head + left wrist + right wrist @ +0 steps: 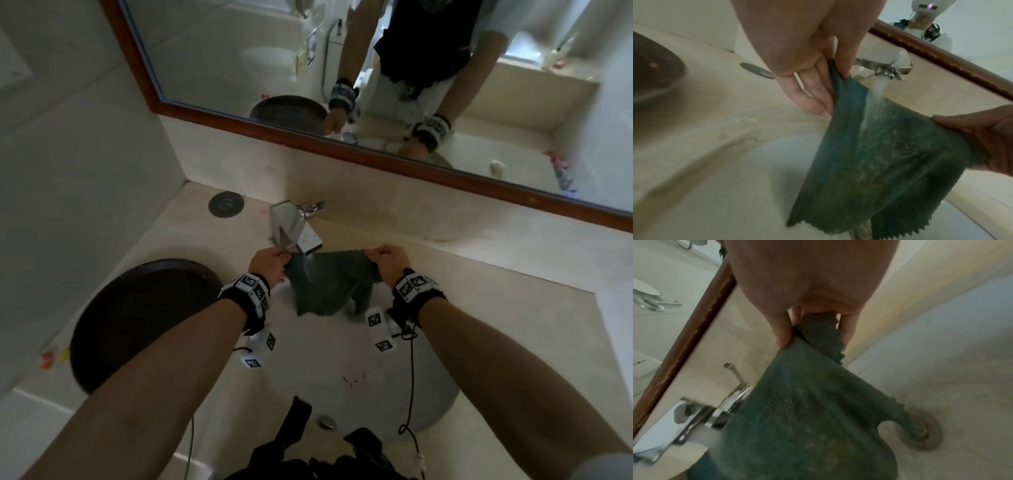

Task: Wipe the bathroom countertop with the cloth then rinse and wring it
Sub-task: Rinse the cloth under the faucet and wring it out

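Your left hand point(270, 259) and right hand point(390, 259) each have a pinching grip on a top corner of the dark green zigzag-edged cloth point(329, 281), spread under the chrome faucet's point(294, 226) running water above the white sink point(342, 359).

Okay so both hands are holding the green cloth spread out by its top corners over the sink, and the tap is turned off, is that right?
Not quite: the tap is running. The left wrist view shows a stream of water falling from it onto the green cloth. The rest holds: the left hand and right hand pinch its top corners, spreading it over the sink.
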Motion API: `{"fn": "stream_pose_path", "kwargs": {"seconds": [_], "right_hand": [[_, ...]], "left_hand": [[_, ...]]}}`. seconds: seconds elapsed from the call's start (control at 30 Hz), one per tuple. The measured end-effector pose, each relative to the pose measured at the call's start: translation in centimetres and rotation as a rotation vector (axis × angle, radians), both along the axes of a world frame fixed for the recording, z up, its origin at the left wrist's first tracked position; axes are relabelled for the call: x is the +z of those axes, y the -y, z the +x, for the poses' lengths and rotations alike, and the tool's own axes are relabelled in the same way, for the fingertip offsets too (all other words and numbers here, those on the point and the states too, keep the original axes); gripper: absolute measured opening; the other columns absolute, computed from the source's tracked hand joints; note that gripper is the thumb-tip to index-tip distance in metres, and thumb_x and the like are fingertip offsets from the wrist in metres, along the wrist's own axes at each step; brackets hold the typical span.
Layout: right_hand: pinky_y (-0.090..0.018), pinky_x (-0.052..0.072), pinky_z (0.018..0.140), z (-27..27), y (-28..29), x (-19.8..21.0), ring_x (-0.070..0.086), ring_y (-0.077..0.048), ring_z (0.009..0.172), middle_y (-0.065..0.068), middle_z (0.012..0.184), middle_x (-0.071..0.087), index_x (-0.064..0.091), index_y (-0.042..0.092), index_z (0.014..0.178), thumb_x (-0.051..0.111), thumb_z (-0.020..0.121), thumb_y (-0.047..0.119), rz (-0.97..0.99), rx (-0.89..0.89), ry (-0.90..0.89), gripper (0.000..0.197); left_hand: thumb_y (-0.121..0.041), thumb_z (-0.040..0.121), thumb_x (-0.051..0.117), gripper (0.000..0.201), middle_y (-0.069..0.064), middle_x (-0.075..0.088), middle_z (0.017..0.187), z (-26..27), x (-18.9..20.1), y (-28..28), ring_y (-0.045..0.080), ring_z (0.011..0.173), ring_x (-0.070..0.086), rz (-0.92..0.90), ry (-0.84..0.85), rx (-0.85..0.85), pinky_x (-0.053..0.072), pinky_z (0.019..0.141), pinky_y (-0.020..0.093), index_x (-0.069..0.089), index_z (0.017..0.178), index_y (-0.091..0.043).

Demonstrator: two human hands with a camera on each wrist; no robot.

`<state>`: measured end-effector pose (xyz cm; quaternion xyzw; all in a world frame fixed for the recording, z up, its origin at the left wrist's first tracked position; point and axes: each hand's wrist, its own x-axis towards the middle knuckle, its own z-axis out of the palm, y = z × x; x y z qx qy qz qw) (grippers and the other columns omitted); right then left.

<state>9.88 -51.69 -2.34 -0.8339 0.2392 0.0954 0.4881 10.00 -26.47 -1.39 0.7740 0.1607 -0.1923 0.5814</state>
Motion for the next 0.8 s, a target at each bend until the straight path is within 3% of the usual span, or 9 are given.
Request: {"fn": "stream_pose_path", "kwargs": {"seconds": [0.1, 0.23, 0.3, 0.43, 0.53, 0.67, 0.8], "right_hand": [[-0.036, 0.051, 0.077, -0.6, 2.4, 0.4, 0.061, -0.029, 0.087, -0.011, 0.09, 0.064, 0.065, 0.006, 0.096, 0.062, 0.092, 0.031, 0.004, -0.046, 0.0, 0.026], [-0.037, 0.052, 0.077, -0.6, 3.5, 0.4, 0.06, -0.027, 0.084, -0.01, 0.088, 0.064, 0.064, 0.009, 0.092, 0.063, 0.091, 0.032, -0.029, -0.065, 0.006, 0.023], [-0.041, 0.055, 0.08, -0.3, 3.1, 0.3, 0.062, -0.028, 0.083, -0.009, 0.086, 0.065, 0.065, 0.01, 0.09, 0.064, 0.09, 0.033, -0.031, -0.058, 0.008, 0.023], [-0.04, 0.056, 0.078, 0.5, 0.7, 0.0, 0.064, -0.03, 0.082, -0.009, 0.083, 0.067, 0.065, 0.013, 0.083, 0.065, 0.09, 0.033, -0.006, -0.008, 0.001, 0.021], [-0.035, 0.05, 0.07, 1.1, -2.0, -0.3, 0.061, -0.028, 0.078, -0.008, 0.08, 0.064, 0.066, 0.01, 0.087, 0.064, 0.09, 0.033, 0.011, 0.062, 0.007, 0.023], [-0.038, 0.053, 0.077, 1.6, -5.6, -0.8, 0.061, -0.026, 0.08, -0.007, 0.082, 0.065, 0.065, 0.013, 0.087, 0.063, 0.09, 0.034, 0.033, 0.136, 0.009, 0.021], [-0.041, 0.053, 0.077, 1.5, -8.5, -1.3, 0.06, -0.026, 0.077, -0.003, 0.07, 0.061, 0.062, 0.016, 0.074, 0.063, 0.09, 0.028, 0.073, 0.167, 0.007, 0.021]], "left_hand": [[-0.013, 0.096, 0.049, 0.027, 0.017, 0.062, 0.103, 0.2, -0.1, 2.3, 0.024, 0.067, 0.058, -0.059, -0.025, -0.028, 0.046, 0.062, 0.03, 0.058, 0.119, 0.0], [-0.01, 0.097, 0.047, 0.029, 0.016, 0.06, 0.102, 0.4, 0.0, 3.3, 0.031, 0.083, 0.059, -0.071, -0.033, -0.033, 0.047, 0.064, 0.029, 0.055, 0.122, 0.003], [-0.013, 0.096, 0.05, 0.03, 0.016, 0.061, 0.101, 0.5, 0.0, 2.8, 0.031, 0.076, 0.06, -0.076, -0.034, -0.018, 0.047, 0.063, 0.03, 0.056, 0.121, 0.003], [-0.012, 0.095, 0.052, 0.027, 0.021, 0.062, 0.104, 0.4, 0.1, 0.3, 0.026, 0.064, 0.06, -0.059, -0.049, 0.038, 0.049, 0.058, 0.031, 0.06, 0.117, 0.001], [-0.012, 0.094, 0.052, 0.015, 0.022, 0.062, 0.098, -0.1, 0.2, -2.5, 0.03, 0.063, 0.06, -0.027, -0.064, 0.082, 0.05, 0.055, 0.033, 0.062, 0.1, -0.002], [-0.012, 0.094, 0.05, 0.017, 0.021, 0.06, 0.093, -0.9, 0.9, -5.7, 0.034, 0.064, 0.06, 0.021, -0.049, 0.128, 0.052, 0.054, 0.035, 0.062, 0.082, -0.007], [-0.016, 0.095, 0.05, 0.017, 0.022, 0.062, 0.098, -1.6, 1.6, -8.0, 0.039, 0.07, 0.065, 0.114, -0.019, 0.154, 0.058, 0.05, 0.036, 0.064, 0.096, -0.008]]}}
